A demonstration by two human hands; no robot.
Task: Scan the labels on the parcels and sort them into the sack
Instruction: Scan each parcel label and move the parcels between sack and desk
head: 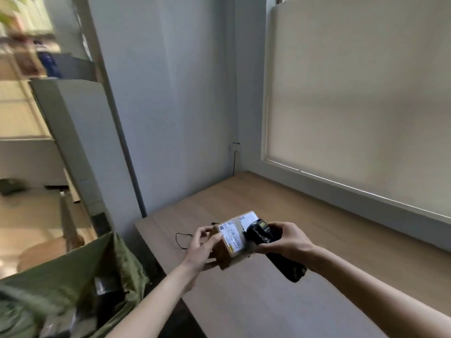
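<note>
Above the table [244, 301], left hand [202, 250] gripping brown labelled parcel [231, 242] (white stickers), right hand [280, 237] clutching scanner [273, 247].

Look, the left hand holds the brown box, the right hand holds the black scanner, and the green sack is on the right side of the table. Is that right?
Not quite. The head view shows the green sack on the left side of the table, not the right. The rest holds: the left hand holds the brown box and the right hand holds the black scanner.
</note>
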